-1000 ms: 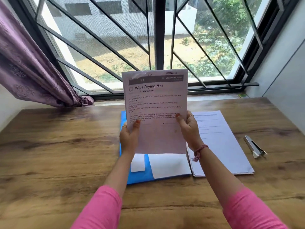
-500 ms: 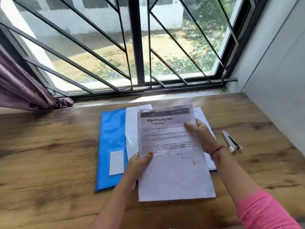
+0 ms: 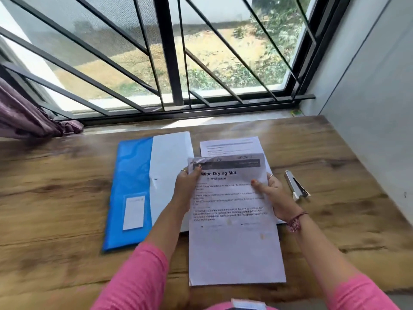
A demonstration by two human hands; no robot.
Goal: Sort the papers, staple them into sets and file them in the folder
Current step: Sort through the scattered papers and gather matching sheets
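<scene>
Both hands, left hand [image 3: 186, 186] and right hand [image 3: 271, 193], pinch one printed sheet [image 3: 234, 231] headed "Wipe Drying Mat"; beside it lie one blue folder [image 3: 129, 175], one stapler [image 3: 296, 185].

The folder [image 3: 129, 186] is lying on the table [image 3: 55, 198] at the left, a loose sheet [image 3: 171, 166] resting on its right half. Right of it the paper stack [image 3: 230, 146] is sitting, the held sheet [image 3: 234, 242] overlapping its near part. The stapler [image 3: 296, 185] is lying farthest right.
</scene>
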